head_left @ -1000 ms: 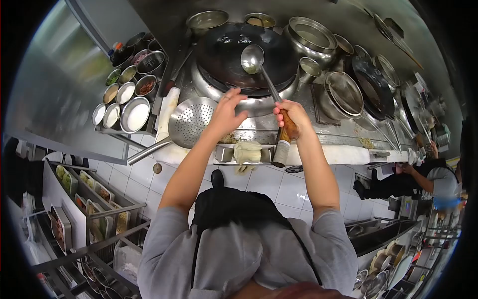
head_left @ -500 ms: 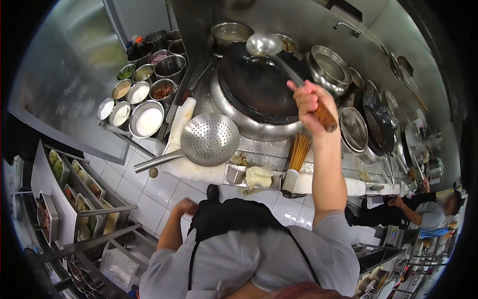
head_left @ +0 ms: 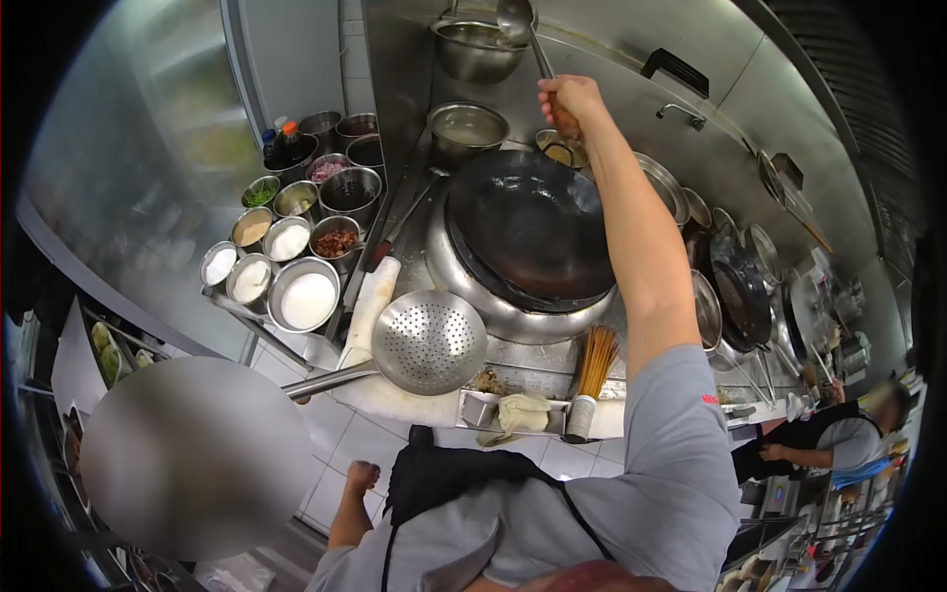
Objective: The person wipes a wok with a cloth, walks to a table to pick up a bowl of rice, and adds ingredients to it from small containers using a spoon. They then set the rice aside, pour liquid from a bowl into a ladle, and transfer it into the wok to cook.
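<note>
My right hand [head_left: 575,104] is wrapped round the wooden handle of a steel ladle [head_left: 517,18]. The ladle's bowl is at the right rim of a metal pot [head_left: 473,65] high at the back. Below my right forearm sits a black wok [head_left: 528,232] on a round steel burner ring, with a shiny wet patch inside. My left hand [head_left: 363,477] hangs low beside my apron, fingers curled in and nothing visible in them. A perforated strainer [head_left: 429,340] rests on the front ledge, left of the wok.
Several steel containers of ingredients, among them a white-filled pot [head_left: 304,301], stand at the left. A bamboo brush [head_left: 595,365] and a folded cloth [head_left: 523,414] lie along the front ledge. Another person [head_left: 829,439] stands far right. A blurred patch covers the lower left.
My right hand has carried the ladle up and back, from above the wok to the rear pot. The view has tilted upward. A blurred patch has appeared at lower left.
</note>
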`<state>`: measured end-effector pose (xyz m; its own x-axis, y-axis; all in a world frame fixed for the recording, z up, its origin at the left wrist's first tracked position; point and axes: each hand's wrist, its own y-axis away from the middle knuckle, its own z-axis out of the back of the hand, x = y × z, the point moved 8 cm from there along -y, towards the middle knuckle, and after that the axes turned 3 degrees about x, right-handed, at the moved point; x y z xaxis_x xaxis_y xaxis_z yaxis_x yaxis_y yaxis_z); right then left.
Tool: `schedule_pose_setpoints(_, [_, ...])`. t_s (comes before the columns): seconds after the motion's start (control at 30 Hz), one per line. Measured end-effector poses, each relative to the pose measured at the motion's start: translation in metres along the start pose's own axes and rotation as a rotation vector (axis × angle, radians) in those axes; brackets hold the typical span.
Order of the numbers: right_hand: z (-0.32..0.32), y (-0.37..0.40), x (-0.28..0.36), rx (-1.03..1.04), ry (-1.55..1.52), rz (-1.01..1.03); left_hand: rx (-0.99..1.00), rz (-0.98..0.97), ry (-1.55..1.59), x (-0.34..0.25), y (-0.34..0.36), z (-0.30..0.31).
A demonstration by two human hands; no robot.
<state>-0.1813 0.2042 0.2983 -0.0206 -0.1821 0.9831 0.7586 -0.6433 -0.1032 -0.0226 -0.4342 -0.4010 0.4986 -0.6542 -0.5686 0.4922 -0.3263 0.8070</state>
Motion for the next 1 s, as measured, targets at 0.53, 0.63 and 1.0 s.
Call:
schedule_pose_setpoints(0.53, [0.094, 0.328, -0.187, 0.077, -0.031, -0.398, 0.302, -1.048, -0.848, -0.402, 0.249, -0.156])
schedule_pose_setpoints(0.63, [0.101, 0.352, -0.220, 0.149, 0.088, -0.313, -0.151, -1.679, -0.736, -0.488, 0.279, -0.196])
schedule_pose_setpoints(1.0, [0.086, 0.421, -0.270, -0.073, 0.331, -0.210, -0.351, -1.569, -1.021, -0.583, 0.198, -0.254])
